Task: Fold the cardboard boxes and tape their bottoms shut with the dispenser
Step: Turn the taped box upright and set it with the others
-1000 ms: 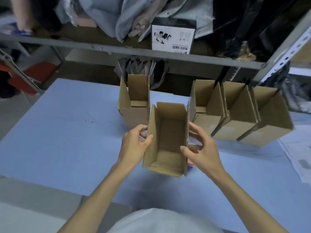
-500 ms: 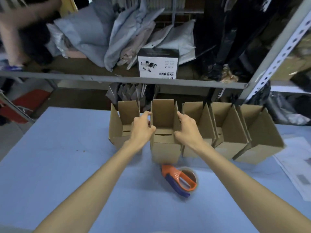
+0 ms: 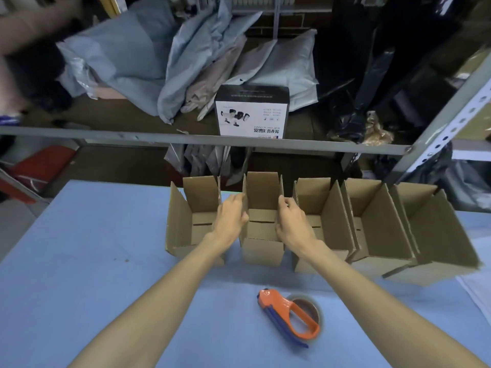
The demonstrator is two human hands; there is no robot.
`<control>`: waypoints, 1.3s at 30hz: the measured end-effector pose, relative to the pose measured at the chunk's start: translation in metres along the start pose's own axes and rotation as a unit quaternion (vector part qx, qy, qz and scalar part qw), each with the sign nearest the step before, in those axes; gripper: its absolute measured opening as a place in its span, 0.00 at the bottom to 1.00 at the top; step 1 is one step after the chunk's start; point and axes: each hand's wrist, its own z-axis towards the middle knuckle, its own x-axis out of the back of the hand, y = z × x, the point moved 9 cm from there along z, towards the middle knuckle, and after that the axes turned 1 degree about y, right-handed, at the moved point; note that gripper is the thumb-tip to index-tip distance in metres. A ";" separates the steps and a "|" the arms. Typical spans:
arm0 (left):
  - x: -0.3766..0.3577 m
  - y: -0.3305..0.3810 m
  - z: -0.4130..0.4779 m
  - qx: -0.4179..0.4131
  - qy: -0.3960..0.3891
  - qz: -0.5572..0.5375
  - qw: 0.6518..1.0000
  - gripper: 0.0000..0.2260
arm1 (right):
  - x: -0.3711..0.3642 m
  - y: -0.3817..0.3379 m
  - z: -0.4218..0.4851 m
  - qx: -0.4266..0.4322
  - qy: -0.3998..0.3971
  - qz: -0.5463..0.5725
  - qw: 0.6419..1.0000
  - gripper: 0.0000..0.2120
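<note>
Far edge of the blue table surface (image 3: 79, 261), and we start at the left: the leftmost brown cardboard box (image 3: 186, 229) stands open-topped with its flaps up. Next along, our left hand (image 3: 229, 220) has fingers and thumb curled onto the left wall of the second brown cardboard box (image 3: 261, 252). That box stands upright in the row, mouth up, plain corrugated card with its flaps standing. It's narrow across and its longer side runs away from us toward the far edge. Our right hand (image 3: 292, 224) grips the opposite wall, so the box is held between both hands, close between its neighbours.

Here's what the next move turns on, as we judge it. The orange and blue tape dispenser (image 3: 289, 318) lies well back toward us from the hands, between our two forearms and closer to the right one. Its long axis is diagonal, nose toward the far left and handle loop toward the near right. The right hand looks the nearer pick.

Further right, three more brown cardboard boxes (image 3: 377, 235) finish the row. A white paper sheet (image 3: 478, 293) lies at the right edge.
</note>
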 end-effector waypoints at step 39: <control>0.056 -0.090 -0.130 0.016 0.124 0.044 0.991 0.13 | 0.004 -0.078 -0.104 0.179 0.078 0.038 0.980 0.19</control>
